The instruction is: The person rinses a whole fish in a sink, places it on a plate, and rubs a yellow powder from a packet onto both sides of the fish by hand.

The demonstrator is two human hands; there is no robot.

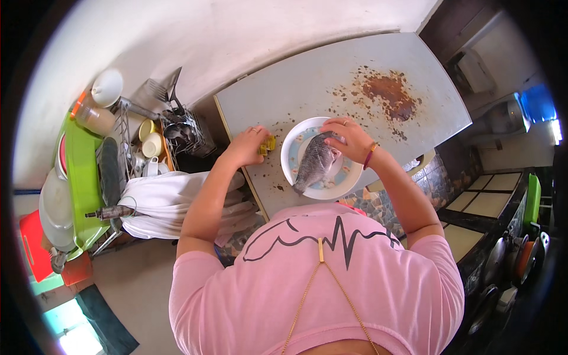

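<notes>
A whole scaled fish (314,162) with dark grey skin lies slantwise in a white bowl (289,177) with a blue patterned inside. Its tail rests over the near-left rim. My right hand (353,138) reaches over the bowl's far-right side, thumb and fingers on the head end of the fish, partly hiding it. To the left of the bowl, my left hand (249,144) is low over the table with its fingers around small yellow packets (267,145). Part of the packets is hidden by the fingers.
The grey table (284,88) has a worn brown patch (390,93) toward its far right. On the left stands a dish rack with a utensil basket (191,133), cups (153,144) and a green basin (84,177). A white cloth (159,199) hangs there. Pans (495,259) are at lower right.
</notes>
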